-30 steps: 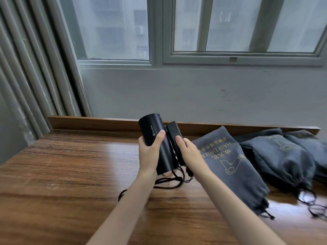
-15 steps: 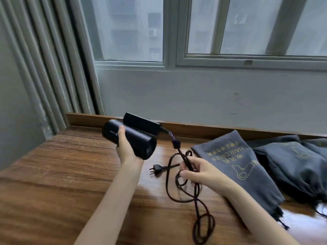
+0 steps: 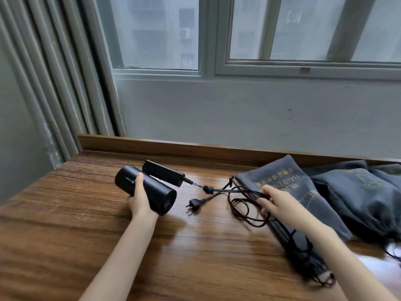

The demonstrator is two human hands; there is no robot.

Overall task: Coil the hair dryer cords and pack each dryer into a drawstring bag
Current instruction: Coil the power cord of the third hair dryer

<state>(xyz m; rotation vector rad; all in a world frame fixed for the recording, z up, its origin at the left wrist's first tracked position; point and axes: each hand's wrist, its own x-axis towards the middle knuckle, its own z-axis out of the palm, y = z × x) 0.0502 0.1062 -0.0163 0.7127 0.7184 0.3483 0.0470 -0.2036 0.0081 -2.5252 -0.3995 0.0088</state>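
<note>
My left hand (image 3: 140, 198) grips a black hair dryer (image 3: 149, 187) by its barrel, just above the wooden table (image 3: 65, 224); its folded handle lies along the far side. The black cord (image 3: 240, 200) runs right from the handle, stretched out. My right hand (image 3: 280, 205) is closed on loose loops of that cord, over the edge of a grey drawstring bag (image 3: 282, 179) printed HAIR DRIER. The plug (image 3: 193, 205) hangs between my hands. More cord loops trail toward me under my right forearm.
Several more grey drawstring bags (image 3: 355, 192) lie piled at the right end of the table. A raised wooden lip (image 3: 173, 146) runs along the back edge under the wall and window. Curtain folds (image 3: 43, 83) hang at the left.
My hands have moved apart: the left lowered the dryer toward the table and the right pulled the cord rightward, over the bag. One second ago both hands held the dryer upright.
</note>
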